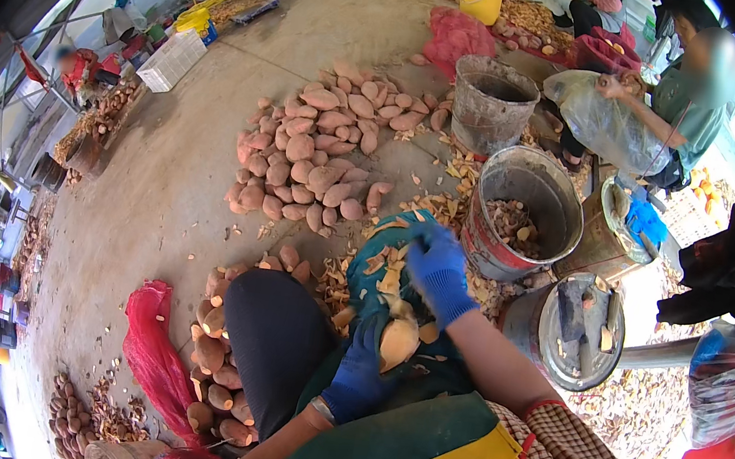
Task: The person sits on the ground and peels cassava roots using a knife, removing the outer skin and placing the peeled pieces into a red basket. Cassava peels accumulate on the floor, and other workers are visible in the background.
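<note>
My left hand (359, 371), in a blue knitted glove, holds a peeled, pale sweet potato (398, 345) over my lap. Just above it is my right hand (436, 266), also in a blue glove, with its fingers curled and blurred; what it grips cannot be made out. Peelings (391, 278) lie on the green apron cloth (361, 277) between my knees. Beyond my knees a heap of unpeeled sweet potatoes (307, 162) rests on the concrete floor. Beside my left leg are more sweet potatoes (210, 353), several with cut ends.
To the right stand a bucket with scraps (526, 215), another bucket (493, 107) and a lidded drum (580, 331) with tools on top. A co-worker (689, 112) sits at the upper right with a plastic bag. A red mesh bag (152, 354) lies at the left.
</note>
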`<state>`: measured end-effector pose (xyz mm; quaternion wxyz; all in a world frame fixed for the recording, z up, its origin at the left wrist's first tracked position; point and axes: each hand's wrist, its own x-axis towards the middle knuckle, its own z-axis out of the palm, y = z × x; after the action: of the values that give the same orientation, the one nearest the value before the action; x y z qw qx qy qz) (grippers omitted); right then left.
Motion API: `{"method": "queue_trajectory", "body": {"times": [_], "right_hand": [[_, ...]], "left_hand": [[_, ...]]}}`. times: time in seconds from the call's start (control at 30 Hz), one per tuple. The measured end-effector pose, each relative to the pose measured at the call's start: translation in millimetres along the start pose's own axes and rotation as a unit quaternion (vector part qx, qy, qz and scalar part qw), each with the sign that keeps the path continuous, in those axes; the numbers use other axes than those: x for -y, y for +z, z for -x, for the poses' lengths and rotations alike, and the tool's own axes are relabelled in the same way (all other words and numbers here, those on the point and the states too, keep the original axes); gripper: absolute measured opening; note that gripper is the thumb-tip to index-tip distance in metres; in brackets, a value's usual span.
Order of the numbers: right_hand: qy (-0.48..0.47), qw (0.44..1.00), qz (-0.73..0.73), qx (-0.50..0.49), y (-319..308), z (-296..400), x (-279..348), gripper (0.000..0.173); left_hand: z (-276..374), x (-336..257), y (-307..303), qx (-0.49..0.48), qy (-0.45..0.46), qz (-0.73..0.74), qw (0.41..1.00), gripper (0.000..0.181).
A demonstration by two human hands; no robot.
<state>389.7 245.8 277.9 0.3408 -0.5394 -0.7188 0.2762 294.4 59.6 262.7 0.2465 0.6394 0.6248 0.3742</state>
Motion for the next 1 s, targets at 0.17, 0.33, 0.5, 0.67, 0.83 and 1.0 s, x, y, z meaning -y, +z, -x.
{"method": "queue_trajectory", "body": {"times": [0.17,0.33,0.5,0.67,0.83,1.0], "right_hand": [[0.156,0.946,-0.284,-0.028,-23,-22,-14,0.013],[-0.050,0.988,-0.121,0.081,-3,22,1,0.014],[0.105,0.987,-0.121,-0.025,-16,-27,-47,0.018],[-0.082,0.991,-0.088,0.060,-12,23,18,0.018],[-0.055,0.994,0.041,-0.088,-28,-23,-18,0.017],[-0.173,0.982,-0.068,0.041,-41,28,40,0.018]], "left_hand": [[8,-9,-19,0.001,0.023,-0.098,0.995,0.082],[6,-11,-14,0.041,-0.013,-0.135,0.990,0.083],[-13,-13,-25,0.087,0.003,-0.002,0.996,0.090],[-7,-15,-11,0.052,-0.056,0.040,0.996,0.103],[-12,-10,-8,0.097,-0.042,-0.006,0.994,0.097],[-17,-8,-13,0.085,0.017,-0.073,0.994,0.102]]}}
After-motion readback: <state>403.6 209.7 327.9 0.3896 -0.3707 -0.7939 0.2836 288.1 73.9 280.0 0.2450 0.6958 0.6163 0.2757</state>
